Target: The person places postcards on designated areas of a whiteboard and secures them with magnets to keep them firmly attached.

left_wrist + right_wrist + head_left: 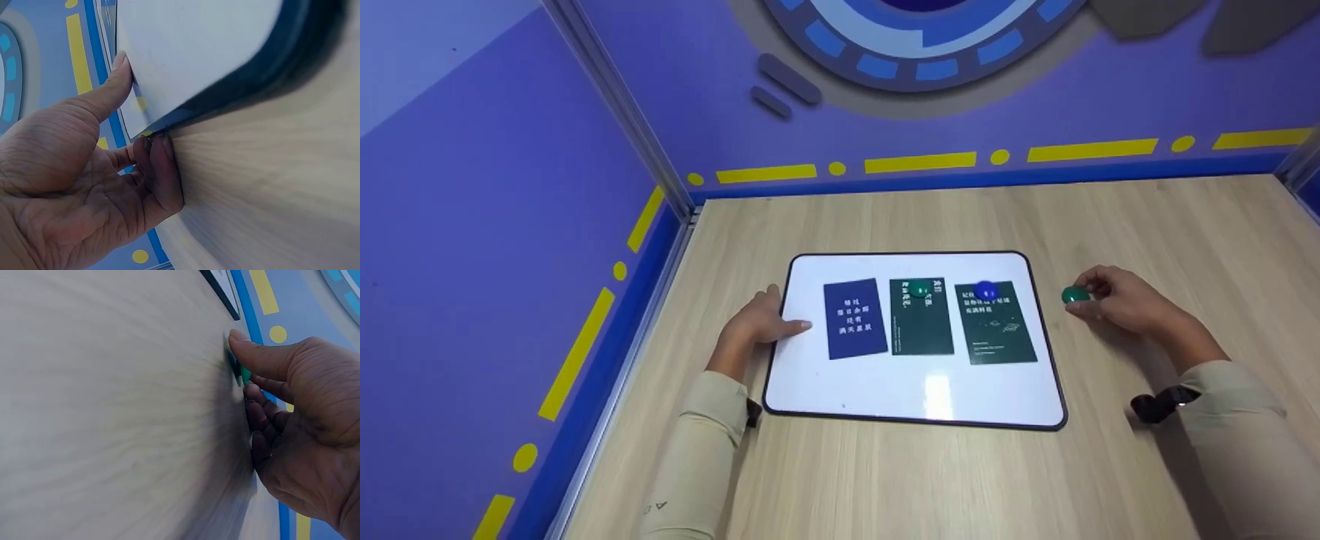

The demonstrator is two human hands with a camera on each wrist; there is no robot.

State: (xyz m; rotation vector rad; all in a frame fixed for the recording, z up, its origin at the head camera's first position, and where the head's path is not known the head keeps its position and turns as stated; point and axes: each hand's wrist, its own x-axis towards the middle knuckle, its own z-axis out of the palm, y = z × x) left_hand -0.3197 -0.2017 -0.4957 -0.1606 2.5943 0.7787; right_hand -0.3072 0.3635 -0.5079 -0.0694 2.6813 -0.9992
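Observation:
A whiteboard [840,386] with a black frame lies on the table. My left hand [755,319] holds its left edge, the thumb over the white face and the other fingers curled at the frame, as the left wrist view shows. To the right of the board, my right hand [1125,300] pinches a round green magnet [1075,295] between thumb and fingers, low over the tabletop. On the board lie a blue card [855,345], a dark green card [921,330] with a green magnet [919,288] near its top, and another green card [997,341] under a blue magnet [985,290].
The wooden table [900,480] extends around the board on all sides. Purple-blue panels with yellow marks form a back wall [915,135] and a left wall [495,262]. A metal strip [619,412] runs along the table's left edge.

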